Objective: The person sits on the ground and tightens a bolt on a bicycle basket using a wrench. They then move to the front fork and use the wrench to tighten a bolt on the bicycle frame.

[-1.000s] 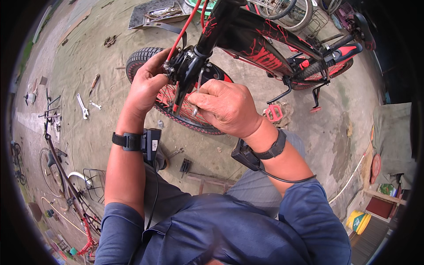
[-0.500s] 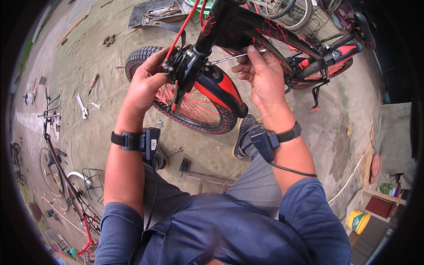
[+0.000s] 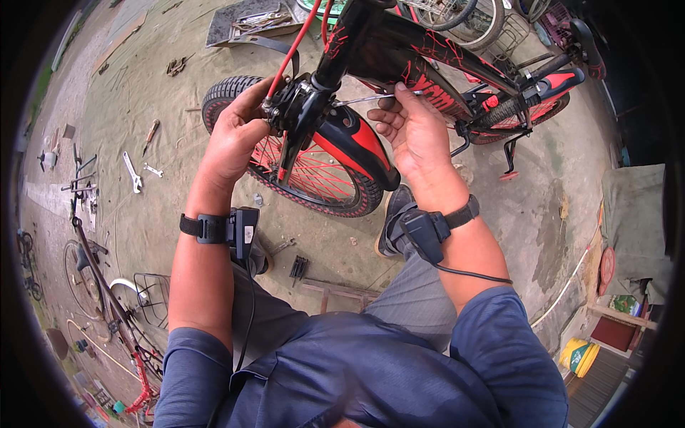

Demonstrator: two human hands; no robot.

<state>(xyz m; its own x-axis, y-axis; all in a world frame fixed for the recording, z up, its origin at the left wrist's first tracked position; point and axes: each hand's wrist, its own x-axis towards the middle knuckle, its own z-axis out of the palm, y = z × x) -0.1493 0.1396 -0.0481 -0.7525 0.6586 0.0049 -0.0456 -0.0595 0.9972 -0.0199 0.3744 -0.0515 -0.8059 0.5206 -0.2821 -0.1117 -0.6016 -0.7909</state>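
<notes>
A bicycle with a black and red frame (image 3: 371, 50) stands in front of me, its front wheel (image 3: 357, 203) turned toward my feet. My left hand (image 3: 235, 139) is closed around the front brake (image 3: 283, 107) on the fork, where a red cable (image 3: 292, 53) runs in; its fingertips are partly hidden. Between the thumb and fingers of my right hand (image 3: 419, 139) is a slim silver wrench (image 3: 360, 98). The far end of the wrench meets the fork just above the black and red mudguard (image 3: 357, 146).
On the ground at left lie an adjustable wrench (image 3: 133, 172), a small spanner (image 3: 153, 170) and a screwdriver (image 3: 150, 135). A tool tray (image 3: 246, 25) sits beyond the wheel. Other bicycles stand at far left and top right. A yellow bucket (image 3: 578, 357) is at lower right.
My right hand has swung slightly down and left with the wrench, uncovering more of the frame's lower tube. My left hand stays on the brake.
</notes>
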